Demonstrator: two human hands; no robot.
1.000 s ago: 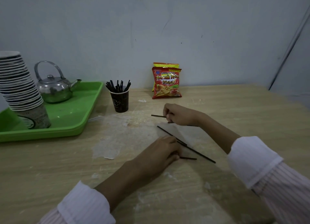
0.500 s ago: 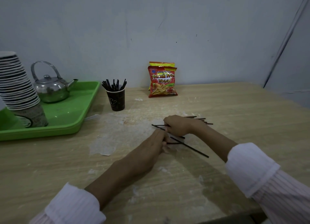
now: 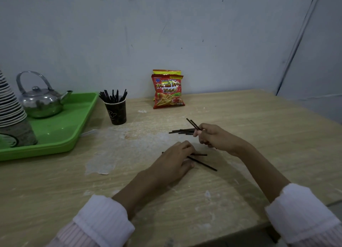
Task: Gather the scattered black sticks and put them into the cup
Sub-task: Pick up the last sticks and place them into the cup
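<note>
A dark paper cup stands on the wooden table beside the green tray, with several black sticks poking out of its top. My right hand is raised a little and pinches two black sticks that point up and to the left. Just behind it a small pile of black sticks lies flat on the table. My left hand rests palm down on the table over two more sticks, whose ends stick out to its right.
A green tray at the left holds a metal kettle and a tall stack of paper cups. Two snack bags lean against the wall. The table's front edge runs near my sleeves.
My right hand has lifted off the table with two sticks pinched and moved right. The pile behind it is uncovered. My left hand stays over the near sticks.
</note>
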